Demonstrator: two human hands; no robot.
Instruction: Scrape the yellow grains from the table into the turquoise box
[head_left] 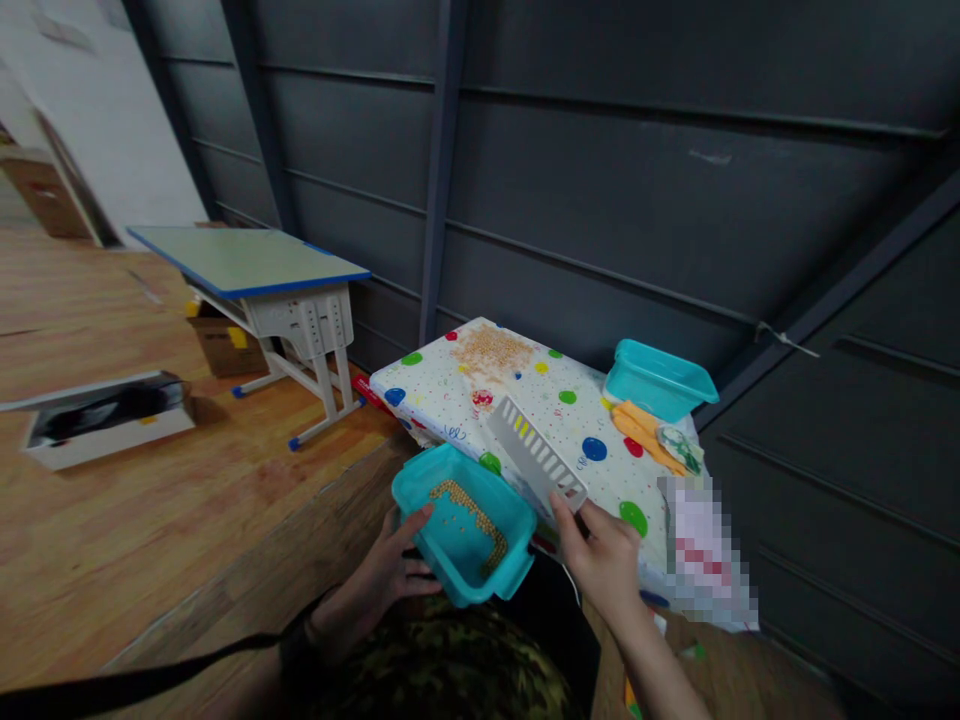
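Observation:
My left hand (401, 560) grips the near left side of a teal plastic basin (454, 555), its thumb over the rim. Inside the basin, soybeans (472, 507) lie in a band along the far and right sides. The basin is tilted at the table's front edge, close to my body. In my right hand (604, 550) is one end of a white slotted plastic basket (532, 450), held tilted over the tabletop beside the basin. Loose soybeans (491, 352) are spread on the far left of the table's patterned cloth (540, 405).
A second teal basin (660, 380) stands at the table's back right. Before it lie an orange cloth (649, 430) and a crumpled clear-and-green wrapper (681, 447). A dark panelled wall (637, 200) rises behind. To the left are a school desk (255, 260) and a white box (112, 420).

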